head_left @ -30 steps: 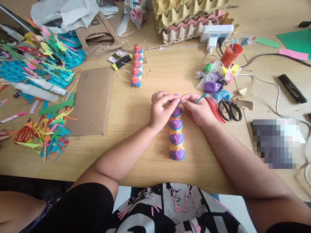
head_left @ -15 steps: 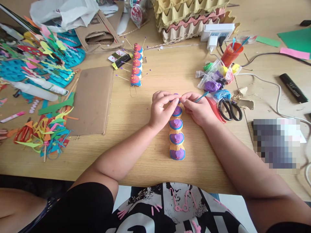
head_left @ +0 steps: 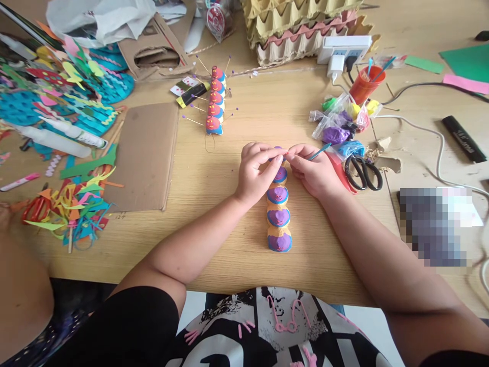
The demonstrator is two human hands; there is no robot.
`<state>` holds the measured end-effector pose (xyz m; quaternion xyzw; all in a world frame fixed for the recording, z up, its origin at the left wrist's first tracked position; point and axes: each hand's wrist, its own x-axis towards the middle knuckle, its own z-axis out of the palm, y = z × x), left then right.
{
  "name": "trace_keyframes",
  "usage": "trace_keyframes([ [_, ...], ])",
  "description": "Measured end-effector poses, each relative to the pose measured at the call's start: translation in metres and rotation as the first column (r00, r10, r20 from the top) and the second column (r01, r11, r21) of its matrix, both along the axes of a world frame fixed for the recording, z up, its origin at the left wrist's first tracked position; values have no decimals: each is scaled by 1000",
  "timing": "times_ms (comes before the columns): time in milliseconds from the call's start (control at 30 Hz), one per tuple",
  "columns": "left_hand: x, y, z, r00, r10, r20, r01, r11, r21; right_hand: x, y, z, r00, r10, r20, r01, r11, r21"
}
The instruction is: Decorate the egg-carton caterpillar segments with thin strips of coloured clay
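My left hand (head_left: 254, 171) is closed in a pinch, thumb against forefinger, over the far end of a painted egg-carton strip (head_left: 278, 218). Its bumps are purple with blue rims, small red marks on their fronts and yellow-orange gaps between. The fingertips of my right hand (head_left: 314, 172) meet those of my left at a tiny red piece (head_left: 286, 153), mostly hidden by the fingers. A thin blue stick-like tool (head_left: 321, 151) is tucked in my right hand, its tip pointing up and right. My hands partly cover the strip's farthest bump.
A second decorated strip (head_left: 215, 104), red and blue with pins, stands farther back. Black-handled scissors (head_left: 362, 172) and bagged coloured clay (head_left: 335, 134) lie right. Cardboard (head_left: 143, 158) and paper scraps (head_left: 78, 214) lie left. Beyond are an orange cup (head_left: 365, 85) and egg trays (head_left: 301, 30). Another person's arm (head_left: 23, 295) is at left.
My hands stay pinched together at the red piece, with barely any shift. At the left edge, the other person's arm has come further into view. The whole view shifts slightly.
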<state>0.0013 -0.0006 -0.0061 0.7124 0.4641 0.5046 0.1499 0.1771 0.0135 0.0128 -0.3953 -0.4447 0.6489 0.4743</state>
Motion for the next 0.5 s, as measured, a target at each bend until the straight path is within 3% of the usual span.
trace_keyframes([
  [500,-2,2,-2,999,-14,-43,15,999,29,-3,0,0,1000,1,-10,0,1000,29],
])
